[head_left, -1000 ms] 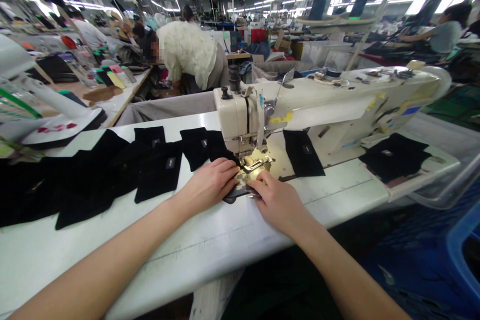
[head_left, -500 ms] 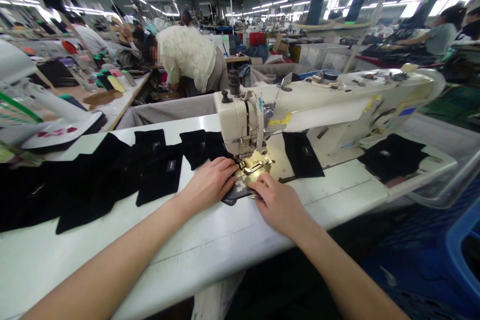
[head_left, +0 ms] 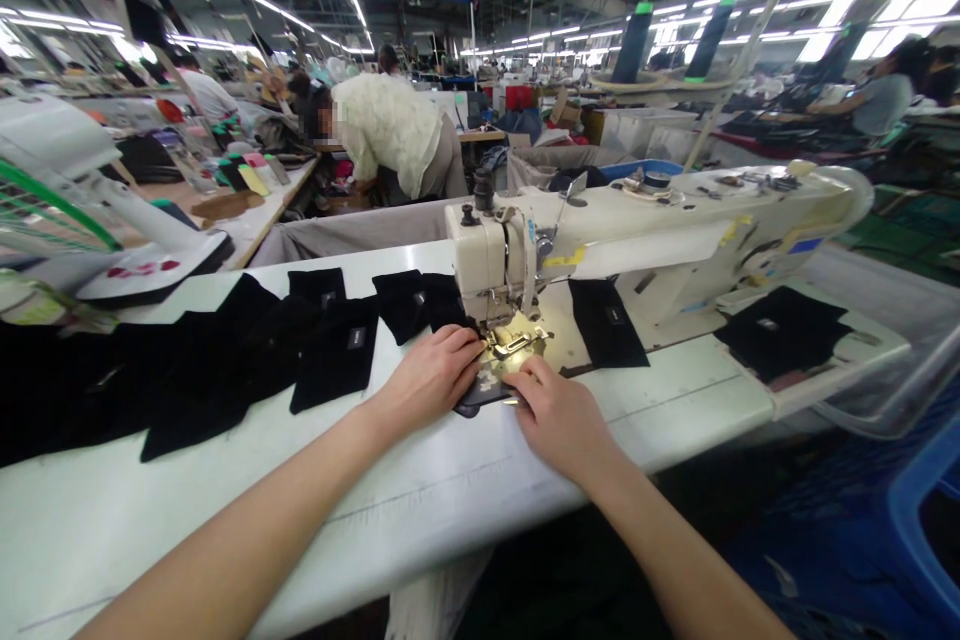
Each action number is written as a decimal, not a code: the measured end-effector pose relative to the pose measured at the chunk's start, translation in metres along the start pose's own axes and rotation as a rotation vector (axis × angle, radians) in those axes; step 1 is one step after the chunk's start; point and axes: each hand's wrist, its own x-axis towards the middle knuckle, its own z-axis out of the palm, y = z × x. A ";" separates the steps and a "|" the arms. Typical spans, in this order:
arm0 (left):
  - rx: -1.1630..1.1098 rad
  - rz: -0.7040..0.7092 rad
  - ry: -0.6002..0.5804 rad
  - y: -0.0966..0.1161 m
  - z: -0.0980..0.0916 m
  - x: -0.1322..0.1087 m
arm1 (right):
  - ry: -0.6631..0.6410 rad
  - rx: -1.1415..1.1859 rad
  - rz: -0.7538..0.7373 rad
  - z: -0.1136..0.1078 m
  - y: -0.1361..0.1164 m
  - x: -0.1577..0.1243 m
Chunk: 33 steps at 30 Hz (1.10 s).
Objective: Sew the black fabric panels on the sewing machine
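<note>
My left hand point(head_left: 435, 370) lies just left of the needle area of a cream sewing machine point(head_left: 491, 260), its fingers together near the presser foot on black fabric point(head_left: 448, 298). My right hand point(head_left: 559, 415) is at the near right edge of the lit metal plate point(head_left: 517, 345), thumb and fingertips pinched low. Whatever is between its fingertips is too small to make out. Behind the machine's needle, under its arm, lies a black piece with a small label point(head_left: 607, 325).
Overlapping black pieces point(head_left: 210, 360) cover the left of the white table point(head_left: 420, 520). Another black piece point(head_left: 784, 325) lies at the right end. A blue crate point(head_left: 911, 510) stands lower right. A person point(head_left: 401, 135) bends over beyond the machine.
The whole view has shifted a little, so the machine and table appear slightly lower. Both hands stay beside the needle area, with little visible change in their grip.
</note>
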 end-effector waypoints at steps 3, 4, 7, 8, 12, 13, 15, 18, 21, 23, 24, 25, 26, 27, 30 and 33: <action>-0.015 -0.060 0.019 0.000 0.004 -0.004 | 0.021 -0.016 0.007 0.002 0.000 -0.001; -0.018 -0.092 0.025 -0.001 0.005 -0.005 | 0.031 -0.019 0.009 0.003 0.000 0.000; -0.021 -0.189 0.010 -0.003 0.009 -0.007 | 0.072 -0.005 -0.008 0.005 0.000 0.000; -0.023 -0.211 -0.002 -0.003 0.010 -0.008 | 0.092 0.014 -0.017 0.005 0.001 0.000; -0.046 -0.225 -0.005 0.007 0.005 -0.030 | 0.166 0.087 -0.014 0.003 0.002 -0.009; -0.053 -0.213 0.000 0.013 0.003 -0.039 | 0.179 0.095 0.000 0.001 0.002 -0.013; -0.072 -0.187 0.007 0.028 -0.002 -0.061 | 0.197 0.117 0.037 -0.003 0.001 -0.020; -0.109 -0.156 0.012 0.050 -0.011 -0.091 | 0.192 0.158 0.093 -0.008 -0.005 -0.025; -0.137 -0.136 0.014 0.064 -0.018 -0.110 | 0.164 0.177 0.115 -0.013 -0.015 -0.015; -0.148 -0.125 0.022 0.069 -0.020 -0.116 | 0.145 0.169 0.108 -0.015 -0.023 -0.003; -0.151 -0.121 0.028 0.071 -0.021 -0.118 | 0.132 0.160 0.097 -0.016 -0.027 0.003; -0.154 -0.116 0.034 0.073 -0.021 -0.120 | 0.116 0.148 0.082 -0.017 -0.030 0.010; -0.156 -0.114 0.040 0.074 -0.021 -0.122 | 0.096 0.136 0.063 -0.017 -0.034 0.017; -0.158 -0.113 0.045 0.075 -0.021 -0.123 | 0.072 0.123 0.042 -0.017 -0.038 0.024; -0.152 -0.108 0.054 0.078 -0.021 -0.128 | -0.004 0.077 -0.013 -0.011 -0.051 0.044; -0.122 -0.093 0.044 0.078 -0.022 -0.131 | -0.069 0.026 -0.035 0.001 -0.063 0.062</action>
